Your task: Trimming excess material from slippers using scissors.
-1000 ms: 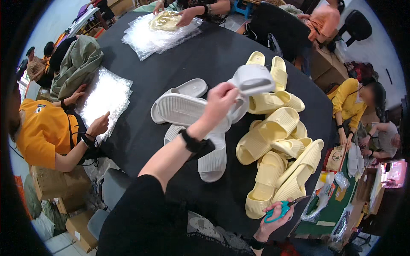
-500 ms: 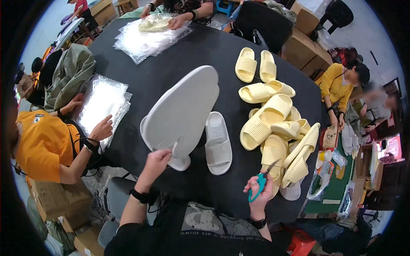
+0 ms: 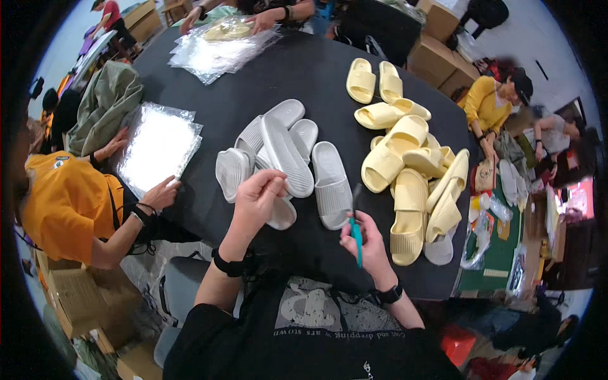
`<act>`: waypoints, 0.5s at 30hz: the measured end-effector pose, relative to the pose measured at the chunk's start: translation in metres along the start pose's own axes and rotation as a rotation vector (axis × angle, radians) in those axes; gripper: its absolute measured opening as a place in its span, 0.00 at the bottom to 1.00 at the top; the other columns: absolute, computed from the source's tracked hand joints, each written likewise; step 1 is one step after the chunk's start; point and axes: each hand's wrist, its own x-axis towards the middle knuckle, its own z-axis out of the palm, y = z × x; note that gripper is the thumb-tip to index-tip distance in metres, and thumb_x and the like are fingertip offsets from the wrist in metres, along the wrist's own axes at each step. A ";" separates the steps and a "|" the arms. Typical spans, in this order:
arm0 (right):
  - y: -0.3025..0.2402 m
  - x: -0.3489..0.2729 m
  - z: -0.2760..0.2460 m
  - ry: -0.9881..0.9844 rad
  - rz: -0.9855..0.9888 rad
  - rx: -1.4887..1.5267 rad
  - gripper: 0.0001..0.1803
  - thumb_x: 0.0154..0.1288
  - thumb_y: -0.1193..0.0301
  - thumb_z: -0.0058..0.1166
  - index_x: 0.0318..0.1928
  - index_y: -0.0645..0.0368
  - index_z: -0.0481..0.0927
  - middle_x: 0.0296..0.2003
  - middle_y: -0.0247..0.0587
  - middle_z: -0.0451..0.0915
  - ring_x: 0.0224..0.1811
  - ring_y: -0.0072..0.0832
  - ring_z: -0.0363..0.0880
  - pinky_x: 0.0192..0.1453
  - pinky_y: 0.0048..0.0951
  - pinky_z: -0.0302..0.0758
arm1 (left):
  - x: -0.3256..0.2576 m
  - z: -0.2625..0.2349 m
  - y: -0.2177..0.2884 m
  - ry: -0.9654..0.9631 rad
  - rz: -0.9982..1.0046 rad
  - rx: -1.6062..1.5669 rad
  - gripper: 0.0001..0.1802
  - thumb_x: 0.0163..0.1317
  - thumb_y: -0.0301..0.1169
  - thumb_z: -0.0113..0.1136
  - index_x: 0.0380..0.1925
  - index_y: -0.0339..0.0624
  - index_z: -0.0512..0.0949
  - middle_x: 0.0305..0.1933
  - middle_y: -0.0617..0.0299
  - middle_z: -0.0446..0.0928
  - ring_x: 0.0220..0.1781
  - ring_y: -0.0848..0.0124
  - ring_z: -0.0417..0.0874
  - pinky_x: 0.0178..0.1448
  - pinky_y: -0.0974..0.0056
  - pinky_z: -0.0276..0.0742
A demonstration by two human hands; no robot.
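My left hand [image 3: 259, 196] is closed in a pinch over a heap of grey slippers [image 3: 244, 171]; what its fingertips hold, if anything, is too small to make out. Just beyond those fingertips, a grey slipper [image 3: 286, 155] lies across the top of the heap, turned lengthwise toward me. A single grey slipper [image 3: 332, 190] rests on the table between my two hands. My right hand [image 3: 370, 244] grips scissors [image 3: 356, 239] by their teal handles, dark blades pointing away from me. To its right is a pile of yellow slippers [image 3: 408, 202].
A yellow pair [image 3: 361, 82] stands at the far right of the black table [image 3: 209, 120]. A person in orange [image 3: 82, 209] touches clear plastic bags [image 3: 158, 145] at left. Across the table, another person's hands [image 3: 263, 20] handle a bagged yellow slipper. A grey slipper [image 3: 438, 249] lies under the yellow pile.
The grey slipper that loomed large near my left hand is now down on the grey heap. My left hand has moved up and right, and my right hand with the scissors has moved left and up.
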 end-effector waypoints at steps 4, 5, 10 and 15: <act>0.004 0.004 0.015 -0.242 -0.010 -0.163 0.29 0.58 0.75 0.57 0.58 0.65 0.62 0.35 0.36 0.74 0.37 0.20 0.73 0.46 0.21 0.70 | -0.022 0.007 -0.004 0.204 0.160 0.010 0.06 0.62 0.21 0.52 0.36 0.31 0.76 0.39 0.61 0.72 0.31 0.78 0.76 0.37 0.74 0.73; 0.005 0.005 0.019 -0.311 0.012 -0.203 0.29 0.58 0.75 0.58 0.58 0.65 0.62 0.36 0.36 0.74 0.37 0.19 0.73 0.45 0.21 0.70 | -0.032 0.004 -0.007 0.221 0.129 0.125 0.06 0.62 0.21 0.52 0.36 0.30 0.77 0.39 0.61 0.72 0.31 0.77 0.76 0.38 0.73 0.73; 0.023 0.007 0.035 -0.461 0.092 -0.339 0.28 0.56 0.67 0.61 0.54 0.64 0.67 0.35 0.35 0.75 0.38 0.19 0.73 0.44 0.23 0.71 | -0.076 0.003 -0.018 0.225 -0.134 -0.105 0.06 0.65 0.24 0.49 0.37 0.31 0.73 0.34 0.60 0.76 0.34 0.73 0.80 0.41 0.70 0.78; 0.033 0.013 0.040 -0.651 0.388 -0.173 0.28 0.56 0.66 0.59 0.55 0.64 0.68 0.31 0.32 0.76 0.30 0.17 0.73 0.33 0.20 0.72 | -0.095 0.000 -0.027 0.257 -0.189 -0.149 0.06 0.66 0.26 0.48 0.36 0.33 0.70 0.33 0.58 0.76 0.36 0.70 0.81 0.42 0.66 0.80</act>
